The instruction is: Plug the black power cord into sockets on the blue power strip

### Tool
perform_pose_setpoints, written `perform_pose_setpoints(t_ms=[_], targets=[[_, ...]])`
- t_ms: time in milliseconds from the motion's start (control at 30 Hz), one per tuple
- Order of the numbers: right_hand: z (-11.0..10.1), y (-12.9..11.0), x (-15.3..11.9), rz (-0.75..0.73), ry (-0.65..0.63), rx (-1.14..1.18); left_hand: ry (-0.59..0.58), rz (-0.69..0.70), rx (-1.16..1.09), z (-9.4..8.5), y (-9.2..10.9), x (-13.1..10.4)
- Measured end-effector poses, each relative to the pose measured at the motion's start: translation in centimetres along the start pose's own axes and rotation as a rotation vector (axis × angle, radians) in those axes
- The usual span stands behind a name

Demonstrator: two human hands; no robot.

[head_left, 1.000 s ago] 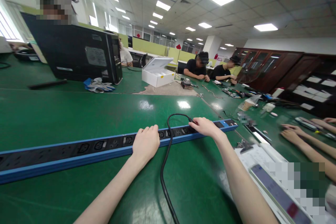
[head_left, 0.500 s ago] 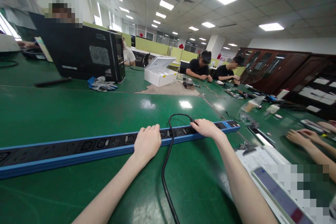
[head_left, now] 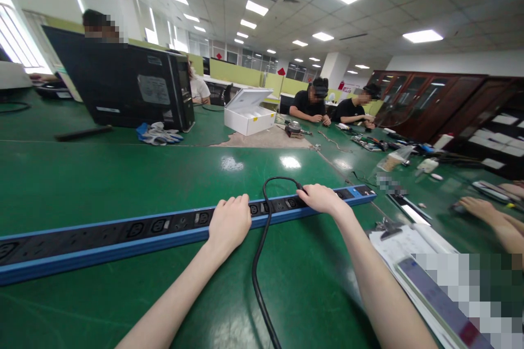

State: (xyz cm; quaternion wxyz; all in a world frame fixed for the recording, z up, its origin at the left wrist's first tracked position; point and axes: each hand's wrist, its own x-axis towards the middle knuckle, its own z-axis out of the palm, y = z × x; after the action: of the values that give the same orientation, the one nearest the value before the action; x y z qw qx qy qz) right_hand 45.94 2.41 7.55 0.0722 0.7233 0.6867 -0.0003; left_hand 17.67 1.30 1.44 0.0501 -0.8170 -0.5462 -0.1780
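A long blue power strip (head_left: 172, 240) with a black face of several sockets lies across the green table, running from the left edge to right of centre. My left hand (head_left: 230, 222) is closed over its middle, fingers wrapped over the far side and hidden from me. Further right, my right hand (head_left: 321, 199) is closed around the plug end of a black power cord (head_left: 257, 267), against the strip's sockets. The plug is mostly covered by my fingers, so how deep it sits cannot be seen. From there the cord loops left over the strip and runs down toward me.
A black computer case (head_left: 135, 84) stands at the back left, with gloves (head_left: 158, 134) before it. A white open box (head_left: 249, 120) is at the back centre. On the right are a clipboard (head_left: 393, 245), a phone (head_left: 440, 302) and a co-worker's hand (head_left: 481, 208). Other people sit behind.
My hands, the strip and the cord hold their places, with only a slight shift of view. The co-worker's hand at right has moved and now rests by a small dark object.
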Motion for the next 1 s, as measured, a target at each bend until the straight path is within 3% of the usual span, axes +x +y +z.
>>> perform_pose_setpoints(t_ms=[400, 700, 1000], targets=[[0.2, 0.1, 0.2, -0.014, 0.021, -0.014, -0.002, -0.009, -0.016, -0.1, -0.1, -0.2], [1.1, -0.5, -1.5, 0.029, 0.102, -0.027, 0.002, -0.028, -0.01, -0.1, -0.1, -0.3], [1.6, -0.6, -1.6, 0.036, 0.106, -0.04, -0.012, -0.023, -0.02, 0.1, -0.2, 0.0]])
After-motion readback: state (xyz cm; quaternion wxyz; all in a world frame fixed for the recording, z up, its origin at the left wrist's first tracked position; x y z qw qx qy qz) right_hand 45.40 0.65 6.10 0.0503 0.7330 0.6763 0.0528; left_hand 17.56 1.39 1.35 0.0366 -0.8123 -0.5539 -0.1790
